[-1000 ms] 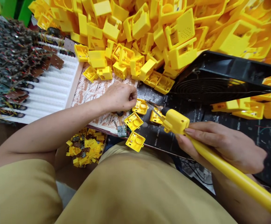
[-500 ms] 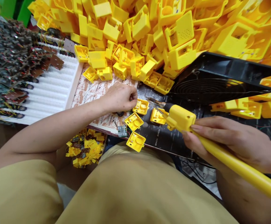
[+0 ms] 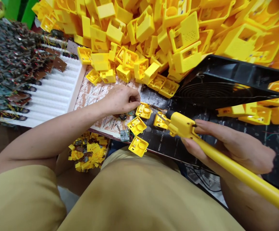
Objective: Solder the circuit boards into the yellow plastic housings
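My right hand (image 3: 235,147) is wrapped around a yellow soldering iron (image 3: 181,123), which points left. Its metal tip reaches the upper right of a small open yellow plastic case (image 3: 144,111); whether it touches is too fine to tell. At that case's upper left edge, my left hand (image 3: 123,98) has thumb and forefinger pinched together, and whatever they hold is too small to make out. Nearer my body lie two similar cases, a middle one (image 3: 136,125) and a lower one (image 3: 138,146). Beside them is a small circuit board (image 3: 124,135) with thin wires. Another yellow case (image 3: 160,120) sits beneath the iron's front end.
A large heap of yellow cases (image 3: 139,29) fills the back of the bench. A black fan (image 3: 209,91) stands at right. On the left, many wired circuit boards (image 3: 12,57) cover a ridged white tray (image 3: 55,89). Below the bench edge is a pile of yellow parts (image 3: 91,152).
The soldering iron and my right hand have shifted slightly left, bringing the tip closer to the case by my left hand. My left hand stays pinched in nearly the same place.
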The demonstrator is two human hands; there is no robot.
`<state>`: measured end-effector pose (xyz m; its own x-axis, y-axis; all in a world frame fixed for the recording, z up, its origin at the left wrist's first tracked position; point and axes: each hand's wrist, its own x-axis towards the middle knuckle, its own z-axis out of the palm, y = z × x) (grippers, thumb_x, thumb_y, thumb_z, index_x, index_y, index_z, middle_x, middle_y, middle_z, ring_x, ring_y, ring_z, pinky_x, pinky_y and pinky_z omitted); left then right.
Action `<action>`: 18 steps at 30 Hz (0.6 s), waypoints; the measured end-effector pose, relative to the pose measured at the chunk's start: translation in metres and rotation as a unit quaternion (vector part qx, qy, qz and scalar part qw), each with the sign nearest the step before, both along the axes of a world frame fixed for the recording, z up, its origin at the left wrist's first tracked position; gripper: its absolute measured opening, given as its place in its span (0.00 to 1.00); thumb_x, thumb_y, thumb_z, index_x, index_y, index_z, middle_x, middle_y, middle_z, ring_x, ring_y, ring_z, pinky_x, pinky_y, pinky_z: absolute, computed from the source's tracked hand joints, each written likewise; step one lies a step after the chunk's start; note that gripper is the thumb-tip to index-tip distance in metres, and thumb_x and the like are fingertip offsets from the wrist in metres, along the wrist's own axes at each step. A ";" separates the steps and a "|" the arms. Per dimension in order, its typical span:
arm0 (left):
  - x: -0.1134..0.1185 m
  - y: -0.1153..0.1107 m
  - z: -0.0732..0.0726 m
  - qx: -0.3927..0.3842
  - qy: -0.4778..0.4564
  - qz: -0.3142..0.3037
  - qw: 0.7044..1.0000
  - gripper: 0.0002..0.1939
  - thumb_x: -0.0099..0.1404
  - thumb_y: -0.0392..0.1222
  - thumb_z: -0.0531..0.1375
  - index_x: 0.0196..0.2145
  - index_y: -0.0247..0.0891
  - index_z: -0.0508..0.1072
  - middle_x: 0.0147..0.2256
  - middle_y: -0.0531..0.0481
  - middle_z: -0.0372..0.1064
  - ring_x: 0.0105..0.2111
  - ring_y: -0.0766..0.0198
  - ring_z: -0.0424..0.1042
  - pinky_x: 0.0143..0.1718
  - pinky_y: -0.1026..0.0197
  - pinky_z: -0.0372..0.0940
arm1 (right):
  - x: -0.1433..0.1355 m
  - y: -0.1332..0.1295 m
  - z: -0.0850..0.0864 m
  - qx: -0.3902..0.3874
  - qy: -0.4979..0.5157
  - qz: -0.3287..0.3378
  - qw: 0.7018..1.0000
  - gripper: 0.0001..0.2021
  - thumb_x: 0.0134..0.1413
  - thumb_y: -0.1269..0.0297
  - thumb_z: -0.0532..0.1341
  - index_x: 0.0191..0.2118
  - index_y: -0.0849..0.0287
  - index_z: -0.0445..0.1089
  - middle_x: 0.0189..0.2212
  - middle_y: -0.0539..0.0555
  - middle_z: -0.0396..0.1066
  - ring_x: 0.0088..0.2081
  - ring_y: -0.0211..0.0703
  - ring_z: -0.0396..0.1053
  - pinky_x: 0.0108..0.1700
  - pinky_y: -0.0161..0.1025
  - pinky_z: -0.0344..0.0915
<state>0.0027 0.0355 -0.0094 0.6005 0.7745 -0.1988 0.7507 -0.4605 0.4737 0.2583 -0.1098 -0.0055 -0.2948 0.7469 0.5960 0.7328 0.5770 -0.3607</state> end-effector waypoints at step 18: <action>-0.001 -0.008 0.003 0.016 0.033 -0.065 0.997 0.05 0.57 0.36 0.60 0.28 0.38 0.77 0.31 0.52 0.79 0.33 0.63 0.74 0.60 0.46 0.56 | -0.004 0.013 0.008 0.003 0.001 0.136 0.991 0.15 0.49 0.74 0.73 0.40 0.59 0.68 0.26 0.51 0.75 0.27 0.35 0.75 0.32 0.26 0.73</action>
<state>0.0016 0.0276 -0.0066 0.6828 0.6971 -0.2187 0.7128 -0.5700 0.4086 0.2539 -0.0972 0.0020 -0.4835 0.6366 0.6008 0.5483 0.7553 -0.3590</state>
